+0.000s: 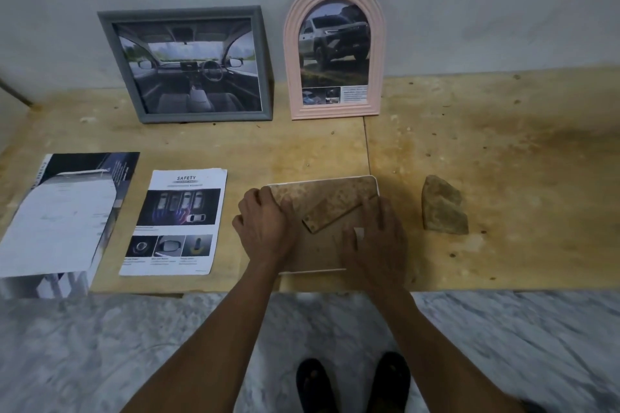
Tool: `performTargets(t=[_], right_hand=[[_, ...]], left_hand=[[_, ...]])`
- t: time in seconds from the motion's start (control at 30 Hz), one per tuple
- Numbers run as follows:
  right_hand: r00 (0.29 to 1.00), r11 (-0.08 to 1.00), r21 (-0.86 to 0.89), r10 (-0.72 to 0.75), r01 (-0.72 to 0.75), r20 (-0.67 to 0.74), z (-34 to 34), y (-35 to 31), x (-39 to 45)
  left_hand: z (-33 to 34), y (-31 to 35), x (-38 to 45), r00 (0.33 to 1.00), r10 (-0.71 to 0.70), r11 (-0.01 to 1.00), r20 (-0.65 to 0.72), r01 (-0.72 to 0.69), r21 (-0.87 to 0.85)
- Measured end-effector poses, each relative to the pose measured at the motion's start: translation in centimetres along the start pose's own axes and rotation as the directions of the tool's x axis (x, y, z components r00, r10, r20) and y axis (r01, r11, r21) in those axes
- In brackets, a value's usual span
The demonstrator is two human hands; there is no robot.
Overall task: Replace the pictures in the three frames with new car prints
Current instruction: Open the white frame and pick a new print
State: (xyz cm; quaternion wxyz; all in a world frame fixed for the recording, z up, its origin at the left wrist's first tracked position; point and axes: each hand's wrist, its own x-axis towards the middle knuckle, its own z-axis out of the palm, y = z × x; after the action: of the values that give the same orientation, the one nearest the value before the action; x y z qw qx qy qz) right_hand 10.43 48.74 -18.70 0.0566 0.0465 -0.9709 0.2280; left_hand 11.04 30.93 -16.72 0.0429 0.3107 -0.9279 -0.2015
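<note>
A brown stone point(443, 206) lies on the stained plywood table point(503, 151).

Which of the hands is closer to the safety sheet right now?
Left. The left hand rests on the left edge of the face-down frame, just right of the safety sheet. The right hand lies farther right, on the frame's right part.
</note>
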Motion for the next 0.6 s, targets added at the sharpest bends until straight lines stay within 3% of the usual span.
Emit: performTargets(t=[0.3,0.6], right_hand=[[0.999,0.999,-0.037,0.037,-0.037,-0.002,0.0,-0.5,-0.4],[0.999,0.991,-0.126,0.044,-0.043,0.012,0.3,-0.7,-0.5]], left_hand=[[0.6,1.2,2.0,0.981,-0.19,0.96,-0.037,0.178,-0.217],[0.1,1.9,3.4,0.957,-0.291,0.915,0.004,0.28,-0.289]])
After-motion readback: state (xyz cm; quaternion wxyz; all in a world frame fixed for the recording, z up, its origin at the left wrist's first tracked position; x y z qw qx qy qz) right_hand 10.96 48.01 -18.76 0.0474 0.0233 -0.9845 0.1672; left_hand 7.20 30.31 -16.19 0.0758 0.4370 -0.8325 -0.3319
